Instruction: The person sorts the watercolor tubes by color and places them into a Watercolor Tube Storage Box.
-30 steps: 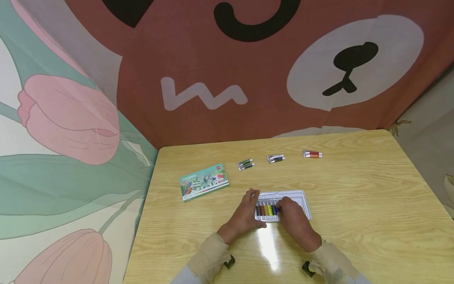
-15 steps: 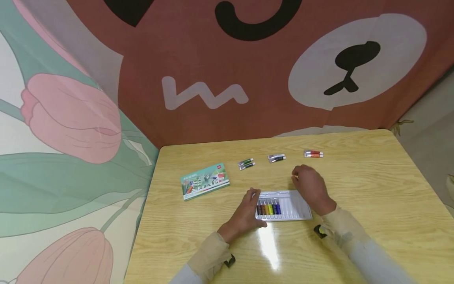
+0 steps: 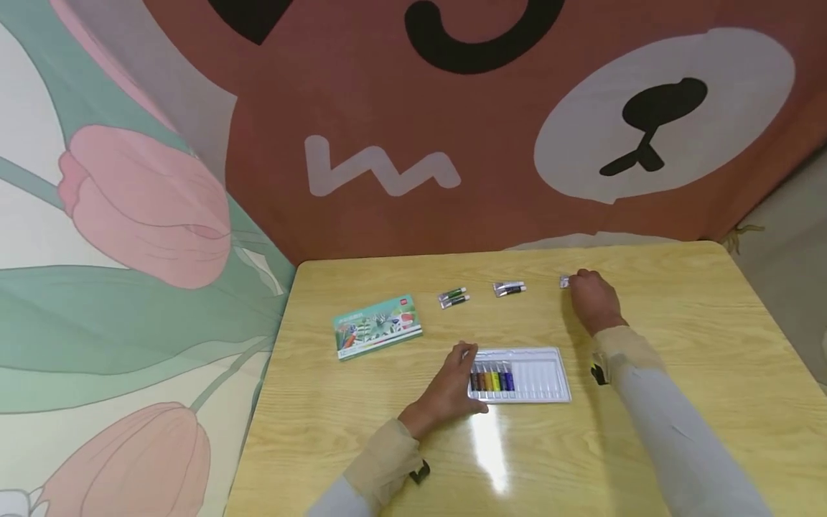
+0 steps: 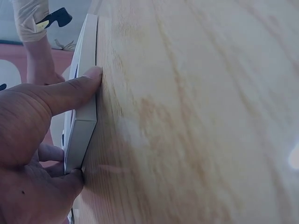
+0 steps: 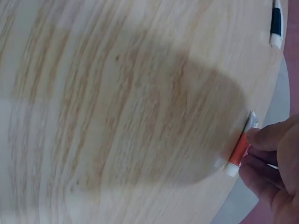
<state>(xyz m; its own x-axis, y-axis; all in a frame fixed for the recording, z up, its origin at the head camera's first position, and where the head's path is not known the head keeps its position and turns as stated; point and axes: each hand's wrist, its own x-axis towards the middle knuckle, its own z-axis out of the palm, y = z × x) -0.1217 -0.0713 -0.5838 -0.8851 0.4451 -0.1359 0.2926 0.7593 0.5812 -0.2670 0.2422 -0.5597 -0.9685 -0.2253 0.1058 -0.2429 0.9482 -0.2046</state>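
A white plastic tray (image 3: 543, 377) lies on the table, its left part filled with a row of several small paint tubes (image 3: 492, 380). My left hand (image 3: 446, 391) grips the tray's left end; in the left wrist view the thumb lies along one side of the tray (image 4: 83, 135) and the fingers along another. Farther back, my right hand (image 3: 593, 300) is down at the pair of red and orange tubes, mostly covering them. Seen from the right wrist, thumb and fingers pinch an orange paint tube (image 5: 239, 151) with a white cap. The red tube is hidden.
Two green tubes (image 3: 454, 297) and a pair of pale and black tubes (image 3: 510, 289) lie toward the back of the wooden table (image 3: 678, 345). A flat green paint box (image 3: 377, 327) rests at the left. A printed cloth (image 3: 388, 230) hangs behind the table edge.
My right hand has gone from the tray, over its right end, to the red and orange tubes at the back. The left hand has stayed on the tray.
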